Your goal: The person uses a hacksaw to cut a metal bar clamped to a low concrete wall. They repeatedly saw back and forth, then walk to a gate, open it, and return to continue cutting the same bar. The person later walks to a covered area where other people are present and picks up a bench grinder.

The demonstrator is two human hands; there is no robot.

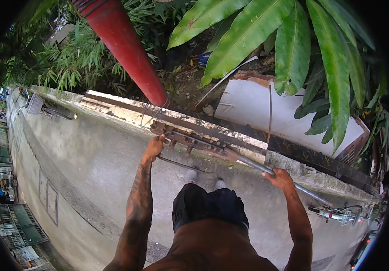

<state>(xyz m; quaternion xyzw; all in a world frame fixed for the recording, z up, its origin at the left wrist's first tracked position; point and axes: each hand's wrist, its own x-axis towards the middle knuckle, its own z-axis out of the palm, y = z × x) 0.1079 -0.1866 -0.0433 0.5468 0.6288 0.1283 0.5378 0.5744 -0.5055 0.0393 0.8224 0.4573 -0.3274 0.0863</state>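
Grey pipe (252, 163) is clasped by right fingers (280, 179), bent rod (178, 163) by left fingers (156, 142); red post (124, 54) and leaves (248, 36) ahead.

I couldn't see the top of the red post (124, 54); right of it, the right hand (281, 179) covered some metal pipe (254, 165).

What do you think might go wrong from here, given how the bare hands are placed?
The left hand is close to the rusty metal bar with short pegs, so its fingers might get pinched if anything shifts.
The right hand grips the long grey metal pipe; a slip could make it swing suddenly.
The thin dark bent metal rod hangs out above the grey footwear, so it could strike a foot if dropped.
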